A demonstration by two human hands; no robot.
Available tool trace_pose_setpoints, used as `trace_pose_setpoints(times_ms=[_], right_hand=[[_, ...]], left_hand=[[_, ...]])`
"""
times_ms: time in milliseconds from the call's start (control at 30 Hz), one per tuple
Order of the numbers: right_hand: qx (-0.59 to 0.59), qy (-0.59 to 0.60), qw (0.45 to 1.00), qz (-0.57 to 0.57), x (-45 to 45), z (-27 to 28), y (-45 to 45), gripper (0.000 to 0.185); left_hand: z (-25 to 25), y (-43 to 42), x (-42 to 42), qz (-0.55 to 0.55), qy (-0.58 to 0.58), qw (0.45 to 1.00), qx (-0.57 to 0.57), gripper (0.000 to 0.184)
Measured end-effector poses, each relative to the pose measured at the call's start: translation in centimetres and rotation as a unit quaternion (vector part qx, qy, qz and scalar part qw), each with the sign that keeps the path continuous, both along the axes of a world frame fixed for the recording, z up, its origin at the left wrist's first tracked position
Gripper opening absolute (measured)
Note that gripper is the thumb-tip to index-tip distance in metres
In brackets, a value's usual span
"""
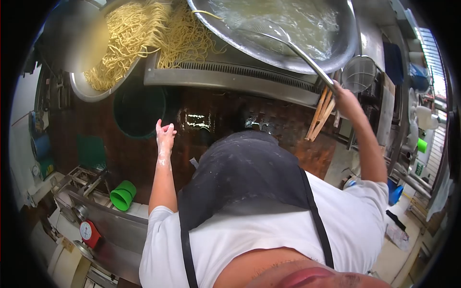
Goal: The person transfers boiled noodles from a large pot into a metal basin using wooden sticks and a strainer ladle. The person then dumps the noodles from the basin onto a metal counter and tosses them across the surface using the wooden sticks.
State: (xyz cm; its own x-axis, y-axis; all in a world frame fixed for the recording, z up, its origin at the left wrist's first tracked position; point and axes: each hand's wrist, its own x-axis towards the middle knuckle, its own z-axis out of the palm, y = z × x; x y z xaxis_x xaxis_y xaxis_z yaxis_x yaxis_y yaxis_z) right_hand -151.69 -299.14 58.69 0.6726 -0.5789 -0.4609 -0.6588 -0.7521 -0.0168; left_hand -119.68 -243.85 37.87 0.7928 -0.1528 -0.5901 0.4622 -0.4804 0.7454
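Note:
My right hand (346,101) is wrapped around the metal handle of a long-handled skimmer (306,56). Its head dips into the cloudy, bubbling water of a wide metal pot (346,50). My left hand (165,138), whitened along the wrist, hangs in the air with fingers apart and holds nothing; a dark round tub (139,113) is below and beside it. Yellow noodles (137,29) lie heaped in a metal bowl (91,95) and spill onto the counter left of the pot. One strand hangs over the pot's rim.
A slotted metal counter edge (230,79) runs before the pot. Near my right hand are a round wire strainer (359,74) and wooden sticks (319,117). A green bucket (123,195) and red scale (89,234) stand lower left. The dark floor looks wet.

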Motion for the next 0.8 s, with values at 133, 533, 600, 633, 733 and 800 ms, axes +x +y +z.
trace_pose_setpoints(times_ms=[133,533,600,633,733,800], right_hand=[[-0.049,-0.026,0.998,0.017,8.2,-8.4,1.1,0.051],[-0.089,-0.167,0.980,-0.053,28.6,-15.2,-9.3,0.033],[-0.093,-0.160,0.981,-0.058,29.5,-13.2,-11.5,0.033],[-0.080,-0.168,0.980,-0.077,29.4,-11.6,-11.9,0.032],[-0.099,-0.128,0.986,-0.025,25.7,-5.0,-9.6,0.030],[-0.117,-0.144,0.982,-0.033,21.6,-3.1,-8.8,0.028]], left_hand=[[0.1,2.6,-2.1,0.041,0.016,0.999,0.023,0.076],[1.4,-0.6,-3.2,0.048,-0.002,0.998,0.036,0.076],[2.3,-2.0,-2.6,0.033,-0.016,0.999,0.036,0.075],[2.8,-2.6,-2.2,0.029,-0.024,0.999,0.034,0.075],[3.5,-3.4,-1.0,0.019,-0.044,0.999,0.017,0.075],[3.1,-3.4,-0.6,0.011,-0.052,0.999,0.006,0.075]])
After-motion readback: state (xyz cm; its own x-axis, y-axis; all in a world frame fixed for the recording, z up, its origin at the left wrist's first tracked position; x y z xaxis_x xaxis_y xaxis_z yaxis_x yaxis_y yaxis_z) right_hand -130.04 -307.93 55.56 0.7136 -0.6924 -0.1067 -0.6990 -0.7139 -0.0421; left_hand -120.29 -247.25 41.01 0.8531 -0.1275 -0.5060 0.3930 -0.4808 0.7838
